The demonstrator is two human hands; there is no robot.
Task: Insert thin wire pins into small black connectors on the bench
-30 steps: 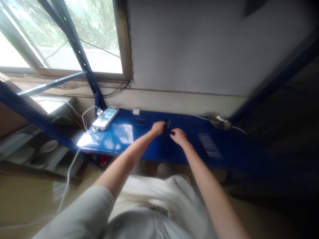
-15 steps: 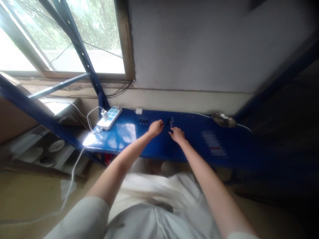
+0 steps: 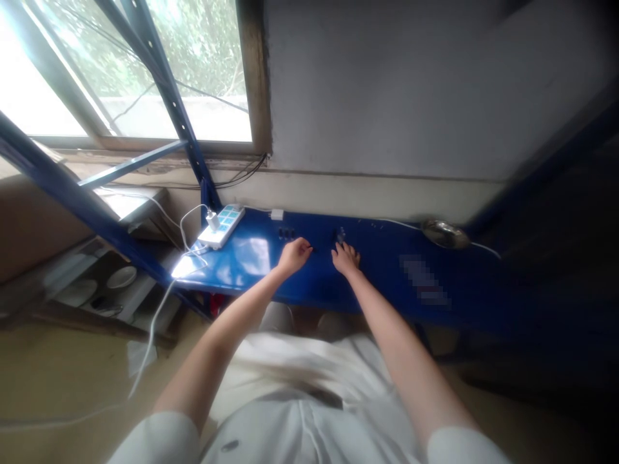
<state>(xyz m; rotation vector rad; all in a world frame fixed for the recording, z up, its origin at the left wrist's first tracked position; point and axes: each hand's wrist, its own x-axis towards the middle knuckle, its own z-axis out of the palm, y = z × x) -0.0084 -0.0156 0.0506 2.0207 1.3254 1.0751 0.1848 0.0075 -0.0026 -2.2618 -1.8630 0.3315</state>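
My left hand (image 3: 293,256) is closed in a pinch above the blue tabletop (image 3: 319,277), with a small dark piece (image 3: 311,248) at its fingertips. The piece is too small to name. To its right, my right hand (image 3: 345,259) has its fingers apart and reaching down to a little group of small clear pieces (image 3: 341,232). Whether the fingertips touch these pieces I cannot tell. One small black piece lies just left of the clear ones. Behind my left hand, small black pieces (image 3: 286,233) lie in a row.
A white power strip (image 3: 221,227) with a plugged-in charger stands at the table's left end. A white adapter (image 3: 277,214) sits by the wall. Tiny bits (image 3: 376,225) lie at the back. A shiny metal dish (image 3: 445,234) is at right, near a blurred patch (image 3: 424,280).
My right hand has moved forward, its fingers now at the clear pieces. My left hand has drawn back slightly to the left, still pinching. The camera view has shifted a little.
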